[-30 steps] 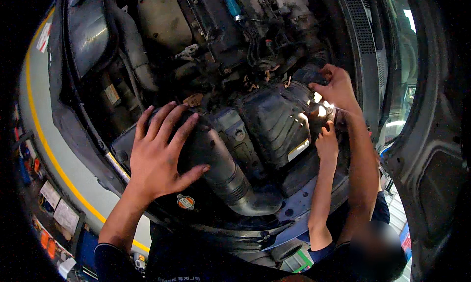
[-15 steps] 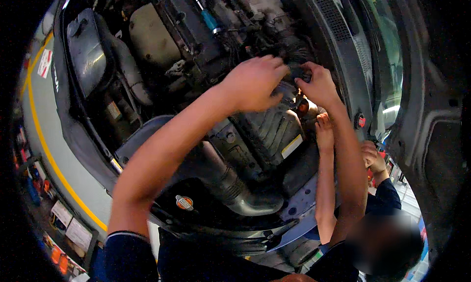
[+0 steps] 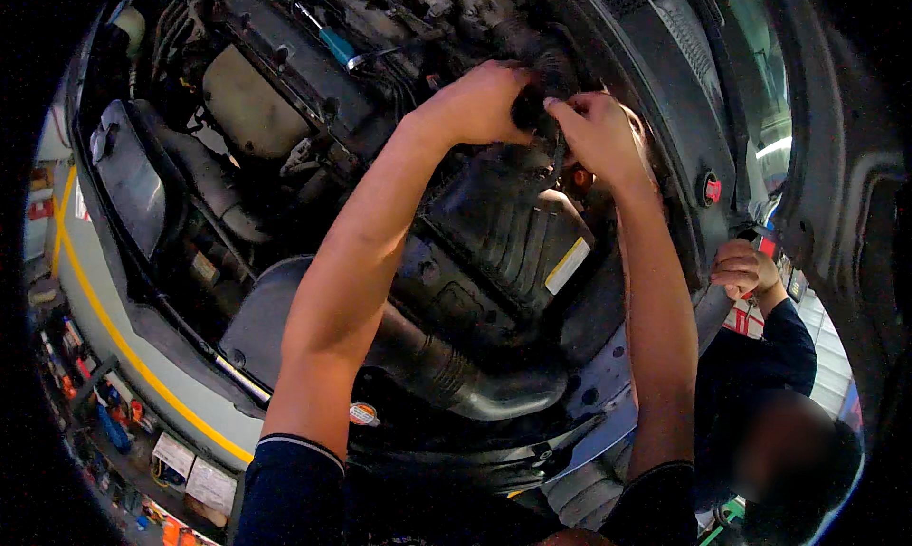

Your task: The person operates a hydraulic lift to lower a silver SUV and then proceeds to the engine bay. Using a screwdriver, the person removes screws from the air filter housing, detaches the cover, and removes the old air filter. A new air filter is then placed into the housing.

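Over the far right part of a car's engine bay, my two hands work close together. My left hand (image 3: 480, 107) is curled against a dark part between the hands, its fingertips partly hidden. My right hand (image 3: 600, 139) is closed, thumb against fingers, at the other side of that dark part; what it pinches is too dark to name. A ribbed black hose (image 3: 551, 66) runs just beyond them. Under my right hand sits an orange-brown round part (image 3: 581, 177). Nearer to me lies a ribbed black cover (image 3: 503, 228) with a yellow-and-white label (image 3: 568, 266).
A teal-handled tool (image 3: 334, 47) lies on the engine. A large black intake pipe (image 3: 494, 392) curves across the near side. At the right, a co-worker's hand (image 3: 746, 268) rests by the bay's edge, under the raised hood (image 3: 855, 213). A tool bench (image 3: 133, 432) stands at the left.
The view has shifted. My hands have come closer together around the dark part. The co-worker's forearm that reached in beside my right arm no longer shows there.
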{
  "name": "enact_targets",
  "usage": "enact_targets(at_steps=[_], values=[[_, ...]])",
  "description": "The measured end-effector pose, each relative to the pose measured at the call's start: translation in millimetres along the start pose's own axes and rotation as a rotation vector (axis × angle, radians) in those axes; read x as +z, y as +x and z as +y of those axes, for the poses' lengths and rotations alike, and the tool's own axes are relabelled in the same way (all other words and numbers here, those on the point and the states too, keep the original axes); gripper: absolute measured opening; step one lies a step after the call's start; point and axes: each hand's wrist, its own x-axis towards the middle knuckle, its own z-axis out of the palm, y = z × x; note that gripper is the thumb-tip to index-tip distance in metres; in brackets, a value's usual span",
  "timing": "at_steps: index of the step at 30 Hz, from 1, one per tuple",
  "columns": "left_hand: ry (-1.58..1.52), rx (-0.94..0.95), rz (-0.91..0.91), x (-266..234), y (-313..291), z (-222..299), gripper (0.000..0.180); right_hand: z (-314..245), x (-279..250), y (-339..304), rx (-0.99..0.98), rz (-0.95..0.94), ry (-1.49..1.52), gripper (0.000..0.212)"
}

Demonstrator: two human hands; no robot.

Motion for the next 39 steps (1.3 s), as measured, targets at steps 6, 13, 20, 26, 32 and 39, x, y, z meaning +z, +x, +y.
enact_targets(at_steps=[6,13,20,26,32,39], values=[[0.005,0.053,0.022,10.4,2.2,-10.3,0.070,-3.6,11.3,-3.8,0.021,-0.003,0.010,0.053],[-0.002,0.167,0.054,6.8,-0.2,-13.6,0.066,-11.3,8.9,-11.4,-0.221,0.017,-0.181,0.057],[-0.004,0.080,0.062,7.0,-3.1,-7.1,0.073,-28.5,7.1,-20.8,-0.050,-0.053,-0.151,0.037],[0.029,0.144,0.137,8.4,-2.5,-7.4,0.071,-21.1,12.6,-13.0,0.043,0.029,-0.049,0.059],[-0.037,0.143,0.099,7.4,-1.4,-8.8,0.062,-5.5,23.4,-9.7,0.012,0.128,-0.089,0.059],[-0.060,0.159,0.081,9.2,-3.2,-10.0,0.063,-10.2,27.0,-10.9,-0.008,0.180,-0.082,0.058]])
